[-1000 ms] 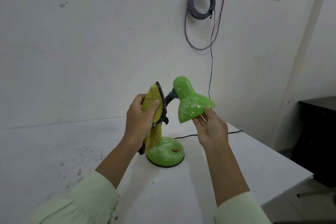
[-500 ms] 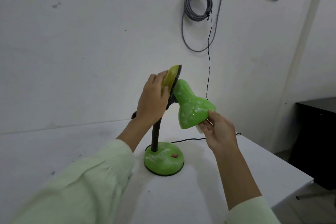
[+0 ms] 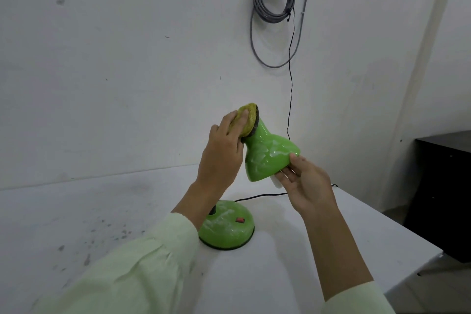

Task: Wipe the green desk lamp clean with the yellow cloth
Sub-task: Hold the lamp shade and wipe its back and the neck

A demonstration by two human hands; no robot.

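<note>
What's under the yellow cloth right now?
The narrow top of the green lamp shade, capped by the yellow cloth in the left hand. Its tip and neck joint are covered, unseen.

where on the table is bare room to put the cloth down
Bare tabletop: right of the lamp base to the table edge; left, between wall and sleeve, speckled. Crowded: the base, its cord, left hand and right hand at the shade.
</note>
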